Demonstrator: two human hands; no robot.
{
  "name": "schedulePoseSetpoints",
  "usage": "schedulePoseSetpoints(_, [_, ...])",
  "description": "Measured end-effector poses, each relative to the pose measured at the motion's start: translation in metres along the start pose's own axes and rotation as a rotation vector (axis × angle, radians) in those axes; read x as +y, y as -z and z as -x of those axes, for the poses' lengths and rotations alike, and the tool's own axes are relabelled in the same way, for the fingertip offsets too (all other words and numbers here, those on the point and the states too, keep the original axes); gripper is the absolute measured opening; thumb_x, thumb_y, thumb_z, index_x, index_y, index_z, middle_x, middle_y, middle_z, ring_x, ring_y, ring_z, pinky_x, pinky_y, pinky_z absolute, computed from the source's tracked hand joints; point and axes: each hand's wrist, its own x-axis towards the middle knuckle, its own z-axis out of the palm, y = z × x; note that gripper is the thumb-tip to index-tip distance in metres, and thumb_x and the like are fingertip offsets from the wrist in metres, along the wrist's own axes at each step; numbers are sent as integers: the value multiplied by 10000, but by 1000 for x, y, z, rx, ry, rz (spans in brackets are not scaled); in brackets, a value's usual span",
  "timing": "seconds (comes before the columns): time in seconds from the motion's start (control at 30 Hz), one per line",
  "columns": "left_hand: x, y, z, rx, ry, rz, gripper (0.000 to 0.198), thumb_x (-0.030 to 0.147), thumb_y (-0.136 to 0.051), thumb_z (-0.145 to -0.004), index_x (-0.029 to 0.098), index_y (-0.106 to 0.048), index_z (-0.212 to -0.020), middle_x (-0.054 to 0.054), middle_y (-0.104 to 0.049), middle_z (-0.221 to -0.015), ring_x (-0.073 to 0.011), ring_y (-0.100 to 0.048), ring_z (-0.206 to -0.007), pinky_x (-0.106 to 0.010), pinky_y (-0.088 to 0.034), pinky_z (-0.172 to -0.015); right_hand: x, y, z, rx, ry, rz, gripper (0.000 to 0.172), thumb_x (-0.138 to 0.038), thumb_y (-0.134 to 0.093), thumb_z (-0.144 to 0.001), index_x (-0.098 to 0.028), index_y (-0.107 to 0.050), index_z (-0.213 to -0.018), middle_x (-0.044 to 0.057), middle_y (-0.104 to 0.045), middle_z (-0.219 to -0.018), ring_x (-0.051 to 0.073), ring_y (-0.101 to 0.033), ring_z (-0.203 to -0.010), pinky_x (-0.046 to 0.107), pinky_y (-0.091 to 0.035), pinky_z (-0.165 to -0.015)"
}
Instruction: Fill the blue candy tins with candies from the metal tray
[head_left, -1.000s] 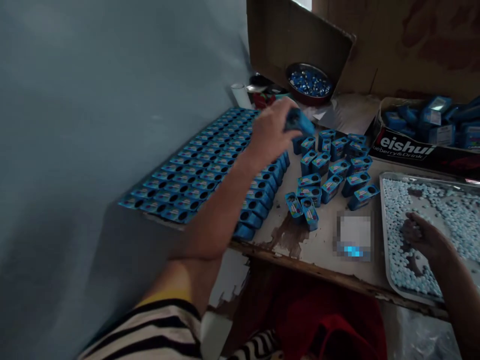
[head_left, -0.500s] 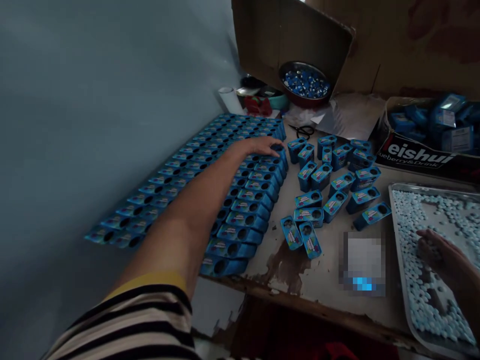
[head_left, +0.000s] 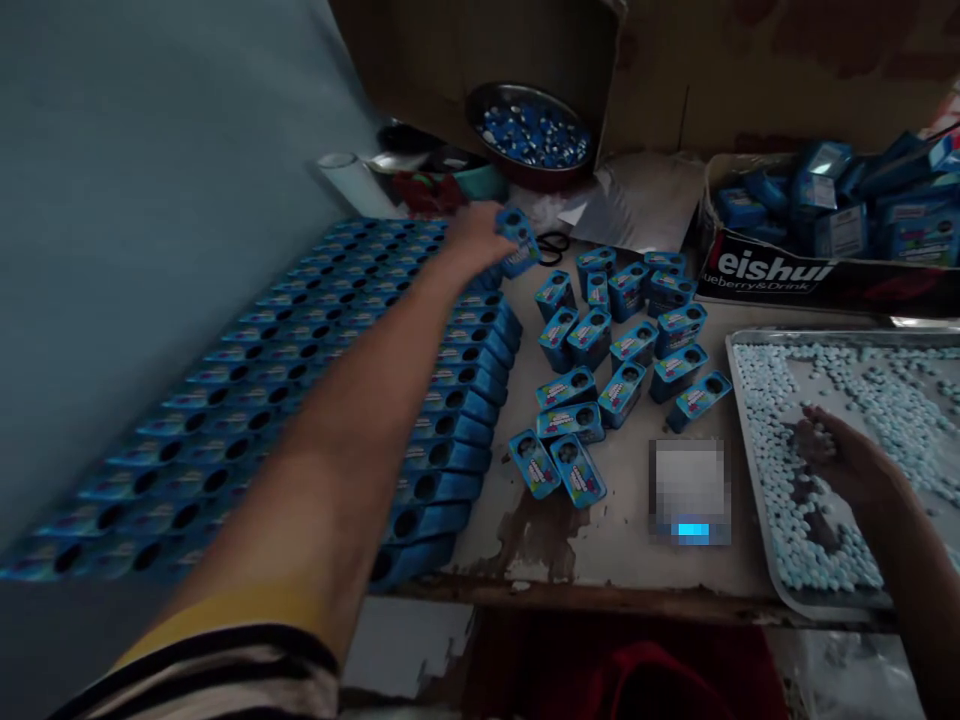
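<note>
My left hand [head_left: 480, 238], stretched to the far end of the rows, grips one small blue printed box [head_left: 519, 245] with a round hole in its top. Beneath my left arm stand many like boxes [head_left: 442, 425] in tight rows, their dark round holes facing up. To the right, my right hand [head_left: 829, 450] is curled at the left side of a metal tray [head_left: 757, 520], with small pale blue and white tablets [head_left: 821, 440] in its fingers. More tablets [head_left: 885, 390] are spread over the tray. Several loose blue boxes [head_left: 589, 340] stand between the rows and the tray.
A pixelated pale square [head_left: 690, 480] with a bright blue strip lies left of the tray. Behind are black-handled scissors [head_left: 553, 248], a bowl [head_left: 536, 170] of shiny blue-and-silver pieces, and a carton [head_left: 810, 270] of blue packs. A wall [head_left: 150, 180] borders the left side.
My left hand has lifted a blue box off the near-right end of a row. The view has shifted right. My right hand stays in the tray, with tablets now visible in it.
</note>
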Motion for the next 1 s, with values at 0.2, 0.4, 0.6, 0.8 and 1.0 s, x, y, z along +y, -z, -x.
schedulePoseSetpoints(0.2, [103, 70, 115, -244, -600, 217, 582, 334, -706, -941, -26, -645, -1395, -55, -773, -1226, -227, -748, -1198, -616, -472, -1135, -18, -7, 9, 145, -42, -284, 99, -114, -605, -882, -211, -624, -882, 7, -569, -750, 75, -559, -555, 120, -489, -432])
schedulePoseSetpoints(0.4, [207, -13, 305, -624, -745, 67, 444, 232, -787, -893, 198, -717, -1330, -95, -792, -1284, -323, -769, -1177, -437, -621, -1019, -16, 0, 16, -46, -16, -12, 207, -59, -706, -792, -226, -600, -856, 56, -682, -903, 88, -554, -579, 121, -497, -412])
schedulePoseSetpoints(0.6, [190, -58, 362, -646, -711, 5, 593, 131, -678, -933, 239, -591, -1510, -104, -723, -1414, -297, -724, -1286, -412, -597, -1078, -5, -9, 21, -212, -27, 229, 255, -207, -891, -778, -199, -686, -929, -16, -642, -733, 34, -331, -427, 112, -253, -288])
schedulePoseSetpoints(0.8, [146, -4, 398, -434, -707, 152, 784, 205, -827, -936, 244, -474, -1635, -138, -626, -1551, -301, -607, -1483, -477, -513, -1261, 5, -14, 17, -121, 126, 432, 359, -339, -1000, -671, -191, -694, -787, -15, -622, -628, 49, -459, -437, 128, -327, -342])
schedulePoseSetpoints(1.0, [87, 21, 438, -383, -706, 76, 414, 148, -772, -974, 220, -707, -1377, -105, -759, -1374, -275, -751, -1278, -443, -628, -1136, -11, -24, 29, -103, 176, 506, 265, -44, -897, -663, -198, -699, -751, 7, -678, -638, 98, -615, -511, 146, -503, -430])
